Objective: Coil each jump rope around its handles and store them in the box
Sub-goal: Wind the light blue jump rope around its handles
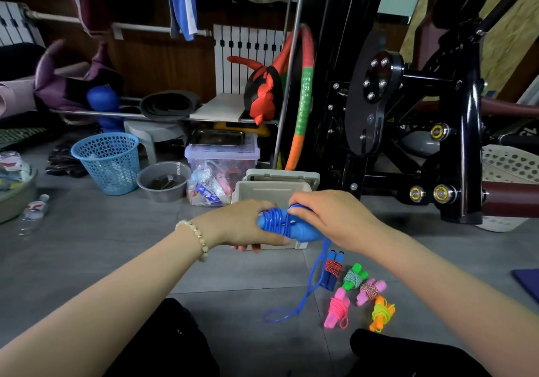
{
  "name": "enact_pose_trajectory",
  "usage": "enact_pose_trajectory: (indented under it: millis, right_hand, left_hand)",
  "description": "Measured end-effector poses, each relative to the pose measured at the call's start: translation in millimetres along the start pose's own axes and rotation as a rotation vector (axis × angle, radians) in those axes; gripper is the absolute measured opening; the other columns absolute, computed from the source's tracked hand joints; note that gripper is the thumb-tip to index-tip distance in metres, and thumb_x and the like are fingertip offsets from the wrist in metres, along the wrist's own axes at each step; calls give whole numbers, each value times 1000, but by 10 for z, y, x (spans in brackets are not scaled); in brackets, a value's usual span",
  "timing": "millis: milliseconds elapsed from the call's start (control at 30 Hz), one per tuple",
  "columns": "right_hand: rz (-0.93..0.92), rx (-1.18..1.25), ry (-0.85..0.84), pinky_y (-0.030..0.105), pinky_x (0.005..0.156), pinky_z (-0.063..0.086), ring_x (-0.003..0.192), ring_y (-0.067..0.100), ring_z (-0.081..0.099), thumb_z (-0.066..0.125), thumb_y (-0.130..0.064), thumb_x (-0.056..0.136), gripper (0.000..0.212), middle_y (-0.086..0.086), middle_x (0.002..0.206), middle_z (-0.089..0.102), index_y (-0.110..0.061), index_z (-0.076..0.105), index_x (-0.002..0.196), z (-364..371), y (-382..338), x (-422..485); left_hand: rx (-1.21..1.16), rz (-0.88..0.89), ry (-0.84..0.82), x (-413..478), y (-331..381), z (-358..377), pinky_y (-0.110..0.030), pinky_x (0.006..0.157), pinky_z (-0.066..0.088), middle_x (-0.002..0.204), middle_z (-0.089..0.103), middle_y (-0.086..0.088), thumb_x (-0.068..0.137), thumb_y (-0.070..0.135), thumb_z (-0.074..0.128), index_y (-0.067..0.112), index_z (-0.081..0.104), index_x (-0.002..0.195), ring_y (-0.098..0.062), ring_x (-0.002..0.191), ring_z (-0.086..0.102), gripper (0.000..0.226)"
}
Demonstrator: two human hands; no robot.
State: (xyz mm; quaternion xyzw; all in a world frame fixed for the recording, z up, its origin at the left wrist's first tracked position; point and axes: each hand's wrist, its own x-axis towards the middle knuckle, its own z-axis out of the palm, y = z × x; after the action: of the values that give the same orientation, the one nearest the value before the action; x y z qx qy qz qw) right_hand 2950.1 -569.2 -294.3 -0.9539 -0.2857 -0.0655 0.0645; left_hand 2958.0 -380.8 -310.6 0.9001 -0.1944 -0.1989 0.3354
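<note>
My left hand (248, 225) grips the blue handles (303, 232) of a jump rope, partly wound with its blue cord. My right hand (329, 216) pinches the cord at the top of the handles. The loose blue cord (313, 277) hangs down and loops on the floor. Behind the hands stands the open beige box (268, 191), its lid up at the back. On the floor to the right lie several coiled ropes: a blue-handled one (331, 270), a green one (354, 279), two pink ones (369, 290) (337, 309) and an orange one (382, 312).
A black exercise machine (423, 114) stands at the right. A blue mesh basket (108, 161), a grey bowl (163, 181), a clear storage tub (221, 155) and a plastic bag of items (208, 187) sit behind the box. My dark-clad knees fill the bottom edge.
</note>
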Motion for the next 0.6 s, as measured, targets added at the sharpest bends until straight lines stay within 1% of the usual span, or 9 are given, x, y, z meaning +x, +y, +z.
enact_pose_trajectory:
  millis: [100,167,267,300,367,400,467,533,600]
  right_hand:
    - [-56,-35,-14,33,68,38,80,10,47,35,-43,98,30,-12,85,52,-23,57,100,-46,-4,11]
    - [-89,-47,-21,32,66,38,78,10,47,36,-46,97,32,-12,83,49,-23,59,94,-69,35,6]
    - [-115,-79,-32,30,60,34,69,8,42,40,-53,92,33,-8,74,44,-26,50,76,-62,83,-2]
    - [-103,-32,-22,29,59,33,67,8,41,45,-56,89,34,-7,70,44,-27,47,72,-64,96,-6]
    - [-46,131,3,27,56,31,61,8,41,57,-59,80,36,-4,65,48,-26,50,67,-59,139,-17]
    - [-13,229,11,25,54,30,57,8,39,63,-57,77,35,-1,63,50,-25,53,66,-51,156,-19]
    - [27,445,-10,21,51,29,51,6,37,73,-46,74,30,4,57,50,-24,57,62,-38,159,-8]
    - [28,659,-66,16,52,33,50,2,41,74,-35,76,26,-3,55,52,-23,60,58,-25,151,17]
    - [47,798,-130,16,56,37,54,2,44,68,-38,77,27,-9,54,53,-26,61,54,-19,160,40]
  left_hand:
    - [77,55,8,6,19,18,-22,56,48,79,71,-3,82,44,69,30,57,100,-11,51,58,26]
    - [134,84,2,17,-4,10,-25,64,50,84,71,-2,82,44,68,30,57,97,-11,53,59,23]
    - [259,146,-23,13,-32,28,-26,68,46,73,63,6,82,47,67,37,51,90,-10,61,60,21]
    - [300,161,-25,6,-35,37,-26,68,45,72,59,10,83,49,66,39,50,92,-11,66,58,21]
    - [340,189,-30,-7,-48,56,-30,74,45,76,54,13,84,48,64,36,51,99,-12,75,54,24]
    - [316,206,-42,-13,-50,68,-33,77,47,80,55,12,85,47,64,33,52,102,-13,77,53,26]
    - [229,231,-48,-39,-37,99,-34,78,49,84,58,12,85,48,64,33,54,106,-11,77,55,28]
    - [191,209,-6,-80,5,132,-28,76,49,82,65,11,82,59,61,41,55,105,-5,74,59,30]
    - [263,185,67,-111,59,157,-26,72,48,76,67,9,80,67,56,41,57,97,-3,71,60,32]
